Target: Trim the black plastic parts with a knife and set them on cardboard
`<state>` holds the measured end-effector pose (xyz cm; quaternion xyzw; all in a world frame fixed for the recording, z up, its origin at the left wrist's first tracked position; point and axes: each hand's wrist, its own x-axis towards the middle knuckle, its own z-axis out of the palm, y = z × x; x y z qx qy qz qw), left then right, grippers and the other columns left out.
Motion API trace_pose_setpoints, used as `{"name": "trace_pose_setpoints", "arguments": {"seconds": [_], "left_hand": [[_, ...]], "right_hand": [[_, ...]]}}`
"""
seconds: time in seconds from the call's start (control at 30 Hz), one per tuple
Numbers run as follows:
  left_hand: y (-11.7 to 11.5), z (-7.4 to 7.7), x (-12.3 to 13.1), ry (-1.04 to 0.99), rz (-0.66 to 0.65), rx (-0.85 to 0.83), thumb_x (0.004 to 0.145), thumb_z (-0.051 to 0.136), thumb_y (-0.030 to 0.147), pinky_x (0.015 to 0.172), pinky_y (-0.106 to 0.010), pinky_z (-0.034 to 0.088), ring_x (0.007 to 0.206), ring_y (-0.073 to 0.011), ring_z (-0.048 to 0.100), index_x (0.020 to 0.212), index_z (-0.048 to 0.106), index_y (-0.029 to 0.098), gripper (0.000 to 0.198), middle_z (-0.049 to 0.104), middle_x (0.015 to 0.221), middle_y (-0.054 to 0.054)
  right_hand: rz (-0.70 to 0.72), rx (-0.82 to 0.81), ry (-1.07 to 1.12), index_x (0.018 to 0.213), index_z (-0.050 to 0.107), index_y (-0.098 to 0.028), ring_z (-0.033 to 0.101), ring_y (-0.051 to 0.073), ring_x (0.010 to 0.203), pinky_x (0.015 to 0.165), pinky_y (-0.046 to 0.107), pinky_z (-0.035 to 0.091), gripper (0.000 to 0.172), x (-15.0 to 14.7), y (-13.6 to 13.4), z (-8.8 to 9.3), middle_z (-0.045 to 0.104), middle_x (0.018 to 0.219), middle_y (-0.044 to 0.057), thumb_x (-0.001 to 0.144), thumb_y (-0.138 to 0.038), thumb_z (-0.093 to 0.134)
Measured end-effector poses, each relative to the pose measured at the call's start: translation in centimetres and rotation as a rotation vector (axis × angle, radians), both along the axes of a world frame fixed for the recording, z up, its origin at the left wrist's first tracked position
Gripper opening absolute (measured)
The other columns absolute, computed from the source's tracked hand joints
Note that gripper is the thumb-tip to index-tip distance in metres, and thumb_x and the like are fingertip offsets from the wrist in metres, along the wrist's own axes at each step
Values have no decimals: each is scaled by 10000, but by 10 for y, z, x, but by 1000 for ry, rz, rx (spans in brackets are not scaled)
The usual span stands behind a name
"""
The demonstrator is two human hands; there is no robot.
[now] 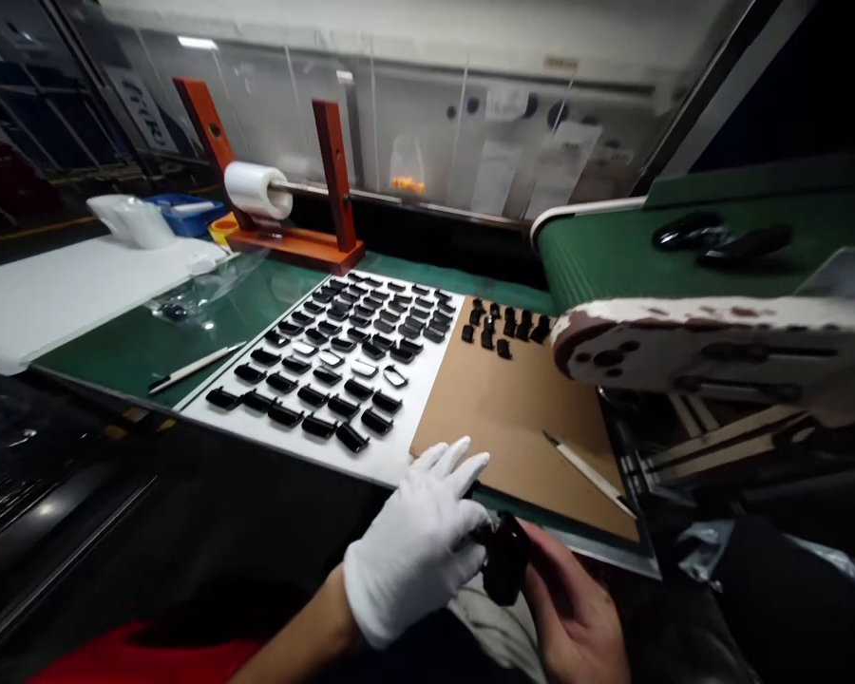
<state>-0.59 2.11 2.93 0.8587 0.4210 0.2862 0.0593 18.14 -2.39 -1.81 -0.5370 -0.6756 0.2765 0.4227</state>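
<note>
My left hand (pixel 417 546), in a white glove, and my bare right hand (pixel 577 608) meet below the table's front edge. Both grip one small black part (pixel 505 560) between them. The gloved forefingers stick out toward the brown cardboard sheet (pixel 513 418) while the thumb pinches the part. My right fingers curl round it from the right. A white board (pixel 391 451) just ahead holds several rows of similar black parts (pixel 342 351). A small cluster of black parts (pixel 505 328) lies on the cardboard's far edge.
A thin blade tool (pixel 588 470) lies on the cardboard, another stick tool (pixel 196 368) on the green mat. An orange stand with a white roll (pixel 256 190) is behind. A green conveyor belt (pixel 613 252) with dark parts runs at the right, above a worn white machine guard (pixel 719 342).
</note>
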Motion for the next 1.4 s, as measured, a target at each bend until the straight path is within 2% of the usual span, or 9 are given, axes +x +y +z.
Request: {"name": "trace_pose_setpoints", "arguments": {"seconds": [0.13,0.3,0.43,0.57,0.87,1.0,1.17,1.3,1.4], "left_hand": [[-13,-14,12,-2,25,-116,693,674,183,1047,-502,412,1295,-342,445,814,674,191,121,573,1313,-155],[-12,-16,-5,-48,-31,-226,778,681,271,1041,-467,430,1275,-310,479,941,684,202,177,578,1311,-137],[-13,-26,-29,-313,-39,-392,777,712,375,1036,-359,454,1228,-222,538,1336,454,257,627,541,1356,-100],[-14,-39,-27,-363,-136,-462,630,811,455,1070,-363,414,1279,-255,484,1461,215,250,1044,489,1397,-121],[-4,-34,-4,-191,-149,-576,755,713,423,839,-309,532,965,-222,678,1436,280,241,827,684,1120,-70],[-1,-31,-10,-156,-191,-555,737,726,380,861,-305,525,982,-223,674,1415,334,246,795,685,1125,-72],[-10,-32,-15,-219,-276,-386,755,728,354,934,-266,502,1092,-199,637,1441,276,250,828,626,1256,-71],[-28,-39,-10,-303,-142,-338,733,739,414,924,-257,523,1041,-186,666,1452,239,305,882,629,1262,-37],[-43,-51,-7,-314,-55,-451,685,772,428,900,-269,549,1004,-195,683,1438,281,322,905,669,1193,-22]], "right_hand": [[87,-26,104,982,697,-280,652,161,834,726,221,514,163,-4,11,8,703,944,24,852,-260,600],[16,-326,284,859,724,-235,590,183,817,738,258,468,97,-1,9,0,673,900,39,787,-282,678],[-110,-468,515,813,691,-209,529,147,658,644,257,459,174,1,12,-17,632,733,7,703,-330,751],[-190,-494,647,731,650,-206,505,126,593,581,245,459,286,-3,8,-24,581,631,-15,656,-455,768],[-119,-592,691,876,702,-233,524,120,596,564,222,468,356,-6,-1,-18,647,750,4,608,-436,818],[-1,-631,567,922,720,-212,584,182,710,651,272,494,399,4,2,-13,675,824,51,677,-527,739],[108,-665,386,927,740,-227,605,199,786,703,276,485,278,15,3,1,697,861,55,734,-425,724],[170,-676,489,833,754,-202,556,159,595,536,260,457,259,16,1,0,684,725,56,705,-426,736],[174,-743,590,743,746,-191,544,151,531,495,264,461,261,11,0,-11,670,639,51,665,-440,756]]}}
